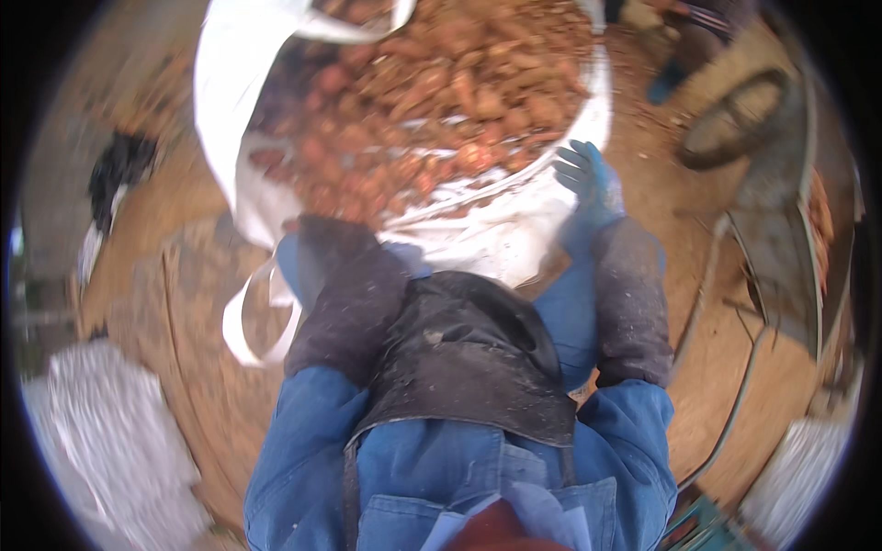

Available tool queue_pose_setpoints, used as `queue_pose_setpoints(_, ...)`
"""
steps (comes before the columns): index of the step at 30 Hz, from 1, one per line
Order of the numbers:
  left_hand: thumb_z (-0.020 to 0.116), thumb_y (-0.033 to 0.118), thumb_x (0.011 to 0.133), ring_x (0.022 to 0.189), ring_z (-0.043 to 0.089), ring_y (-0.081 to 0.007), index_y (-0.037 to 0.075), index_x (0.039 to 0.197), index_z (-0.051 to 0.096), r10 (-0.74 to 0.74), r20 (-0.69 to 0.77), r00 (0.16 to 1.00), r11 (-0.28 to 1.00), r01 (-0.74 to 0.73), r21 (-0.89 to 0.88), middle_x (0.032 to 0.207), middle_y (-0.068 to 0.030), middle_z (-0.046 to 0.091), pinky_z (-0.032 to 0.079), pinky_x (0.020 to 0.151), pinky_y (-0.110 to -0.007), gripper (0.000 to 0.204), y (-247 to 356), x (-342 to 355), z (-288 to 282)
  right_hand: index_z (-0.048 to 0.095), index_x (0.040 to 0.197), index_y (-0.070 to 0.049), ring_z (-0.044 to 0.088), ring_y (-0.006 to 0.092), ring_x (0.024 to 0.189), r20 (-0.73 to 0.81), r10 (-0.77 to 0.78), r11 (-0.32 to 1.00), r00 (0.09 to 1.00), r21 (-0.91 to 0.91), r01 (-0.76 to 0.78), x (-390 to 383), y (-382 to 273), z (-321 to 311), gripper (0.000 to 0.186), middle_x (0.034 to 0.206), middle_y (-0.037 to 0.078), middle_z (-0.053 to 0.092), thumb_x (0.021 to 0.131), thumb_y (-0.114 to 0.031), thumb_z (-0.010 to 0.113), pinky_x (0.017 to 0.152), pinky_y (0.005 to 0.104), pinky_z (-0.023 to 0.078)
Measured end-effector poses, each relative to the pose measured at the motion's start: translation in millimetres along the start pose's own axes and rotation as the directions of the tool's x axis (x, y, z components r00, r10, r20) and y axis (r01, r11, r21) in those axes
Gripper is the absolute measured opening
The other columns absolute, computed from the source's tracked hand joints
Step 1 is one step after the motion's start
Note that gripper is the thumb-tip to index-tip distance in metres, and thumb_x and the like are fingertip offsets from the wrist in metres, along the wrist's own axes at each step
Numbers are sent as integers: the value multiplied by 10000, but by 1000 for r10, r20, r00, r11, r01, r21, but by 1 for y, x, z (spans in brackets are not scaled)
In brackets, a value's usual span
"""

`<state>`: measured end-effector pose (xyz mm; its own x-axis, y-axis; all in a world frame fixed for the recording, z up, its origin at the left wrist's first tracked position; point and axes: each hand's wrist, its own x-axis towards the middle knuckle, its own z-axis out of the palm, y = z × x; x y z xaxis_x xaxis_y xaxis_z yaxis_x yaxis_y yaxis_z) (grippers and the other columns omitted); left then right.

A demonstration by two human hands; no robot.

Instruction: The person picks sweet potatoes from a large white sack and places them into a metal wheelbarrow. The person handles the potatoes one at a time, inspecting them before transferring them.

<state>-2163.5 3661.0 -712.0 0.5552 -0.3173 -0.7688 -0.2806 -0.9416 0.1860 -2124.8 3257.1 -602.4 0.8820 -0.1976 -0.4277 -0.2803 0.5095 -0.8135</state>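
A large white bulk bag (514, 243) lies open in front of me, its mouth full of reddish-brown roots that look like sweet potatoes (478, 83). My right hand (590, 179), in a blue glove, is at the bag's right near edge with its fingers spread and nothing in them. Lower down on the left, near the bag's near edge, only a blurred bluish bit of my left hand (409, 258) shows past the dark oversleeve (354, 317). Its fingers cannot be made out. A white strap loop (241, 321) hangs beside my left leg.
At the right stands a metal wheelbarrow (781, 220) with a wheel (735, 119) and long handles, holding more roots. Another person's leg (684, 60) is at the far right. White sacking (119, 441) lies at the left, with a black bag (119, 174) farther off. A green crate (703, 528) sits lower right.
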Motion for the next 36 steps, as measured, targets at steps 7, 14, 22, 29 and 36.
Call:
queue_pose_setpoints(7,581,574,878,1178,645,-381,61,1287,659,-8,-113,994,924,-36,-380,1249,-231,679,486,1026,-453,660,23,8,12,551,1415,17,627,202,1151,281,188,810,941,-586,13,5,51,62,522,1285,128,658,1008,-297,642,989,319,486)
queue_pose_setpoints(14,641,645,862,1229,619,-361,67,1351,626,37,-321,946,799,-221,-559,1315,-220,652,466,1050,-417,757,-48,60,-60,551,1411,27,590,194,1230,293,163,737,942,-671,81,-3,36,89,449,1315,146,643,1025,-195,610,1065,305,449)
queue_pose_setpoints(22,661,486,926,1053,690,-241,8,1206,681,-273,-306,912,704,-28,-710,1131,-164,716,540,871,-355,554,-328,61,-154,515,1449,9,573,184,1184,167,268,641,949,-766,-46,-7,43,98,445,1353,138,607,1051,-189,543,1046,304,432)
queue_pose_setpoints(29,653,395,958,1024,629,-263,47,1268,653,-604,-55,795,537,355,-766,1149,-144,662,511,909,-391,466,-370,48,140,521,1455,-23,552,224,1216,126,313,609,941,-787,-97,-1,50,100,474,1384,135,588,1034,-236,561,1055,359,420)
queue_pose_setpoints(36,701,427,884,1265,544,-452,24,1386,528,-679,-663,316,731,202,-652,1420,-268,525,443,1072,-506,667,-290,57,161,533,1439,-22,571,189,1175,132,400,524,907,-845,-108,12,76,100,448,1348,118,607,1041,-224,567,1020,336,447)
